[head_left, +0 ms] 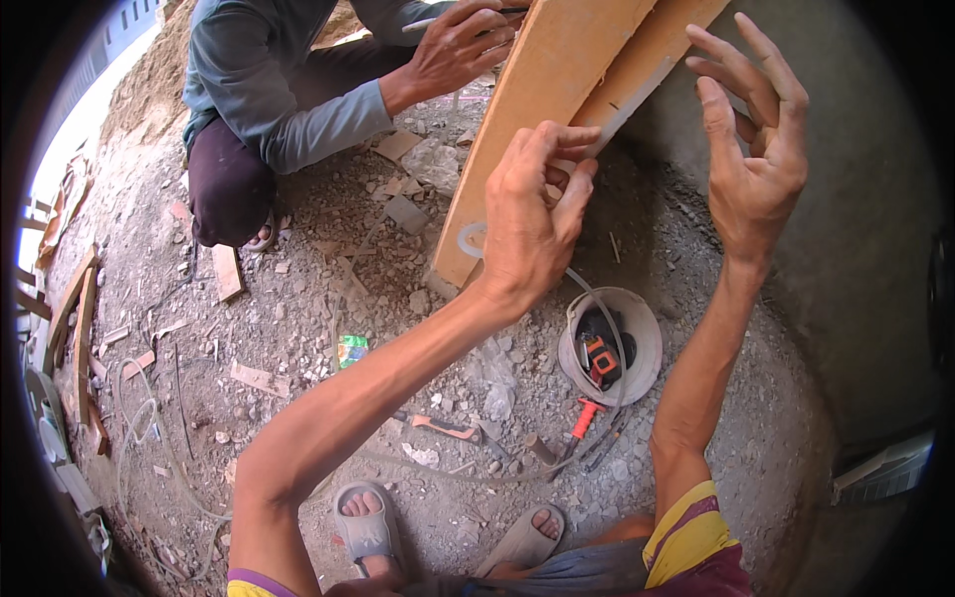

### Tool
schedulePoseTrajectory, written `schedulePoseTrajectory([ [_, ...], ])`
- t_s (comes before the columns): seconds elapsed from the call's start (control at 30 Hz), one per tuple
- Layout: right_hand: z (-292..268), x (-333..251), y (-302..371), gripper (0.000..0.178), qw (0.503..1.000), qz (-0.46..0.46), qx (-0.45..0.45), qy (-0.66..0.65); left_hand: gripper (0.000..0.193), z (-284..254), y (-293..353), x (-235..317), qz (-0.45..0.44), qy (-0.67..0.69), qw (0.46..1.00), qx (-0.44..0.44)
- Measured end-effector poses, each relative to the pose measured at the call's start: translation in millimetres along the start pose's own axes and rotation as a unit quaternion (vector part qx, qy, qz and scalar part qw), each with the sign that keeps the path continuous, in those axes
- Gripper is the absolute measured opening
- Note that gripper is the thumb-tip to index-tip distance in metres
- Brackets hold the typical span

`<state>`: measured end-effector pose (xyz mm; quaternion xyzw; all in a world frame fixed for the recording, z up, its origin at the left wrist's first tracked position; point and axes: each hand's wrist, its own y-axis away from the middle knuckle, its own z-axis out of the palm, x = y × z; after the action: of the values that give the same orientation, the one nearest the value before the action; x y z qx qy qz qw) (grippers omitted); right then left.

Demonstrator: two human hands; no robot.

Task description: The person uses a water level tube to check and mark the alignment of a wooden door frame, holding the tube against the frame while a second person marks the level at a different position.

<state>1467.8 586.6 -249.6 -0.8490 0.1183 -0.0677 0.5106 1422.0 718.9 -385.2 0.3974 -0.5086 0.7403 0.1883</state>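
I have the left hand (532,214) with its fingers closed in a pinch on the clear tube (637,104), a short way from the end, which points far and right across my view of the boards (542,99); whether it touches them, I can't tell. The right hand (751,164) I see raised to the right of that end, fingers half curled, well parted from the thumb, holding nothing. Nearer than the left hand, the tube sags over the bucket (649,363), which has a black-and-orange thing (601,360) inside, then runs left along the rubble ground (298,328). Just on the near side of the bucket lies a red handle (587,416), with a knife (446,428) to its left. Far left, a co-worker's hand (463,45) is beside the boards.
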Motion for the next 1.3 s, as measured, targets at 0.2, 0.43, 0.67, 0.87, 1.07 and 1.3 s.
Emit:
schedulePoseTrajectory([
  [0.2, 8, -1, -3, 0.046, 0.998, 0.013, 0.064, -0.004, 0.027, -1, 0, 2, -0.009, 0.000, 1.000, -0.005],
  [0.43, 9, 24, 3, 0.050, 0.993, 0.017, 0.076, -0.085, 0.028, -2, 0, 0, 0.000, 0.004, 1.000, -0.005],
  [0.67, 16, 73, 16, 0.049, 0.969, 0.014, 0.131, -0.209, 0.028, 0, 1, 2, -0.003, 0.001, 1.000, -0.004],
  [0.87, 5, 8, 0, 0.049, 0.999, 0.019, 0.040, -0.006, 0.028, -1, 1, 0, -0.001, 0.007, 1.000, -0.002],
  [1.07, 8, 3, -1, 0.050, 0.999, 0.029, 0.046, -0.002, 0.027, 0, 1, -2, 0.000, 0.003, 1.000, -0.002],
  [1.3, 9, 20, 3, 0.051, 0.993, 0.057, 0.063, -0.078, 0.028, 0, 2, -1, 0.001, 0.009, 1.000, 0.002],
])
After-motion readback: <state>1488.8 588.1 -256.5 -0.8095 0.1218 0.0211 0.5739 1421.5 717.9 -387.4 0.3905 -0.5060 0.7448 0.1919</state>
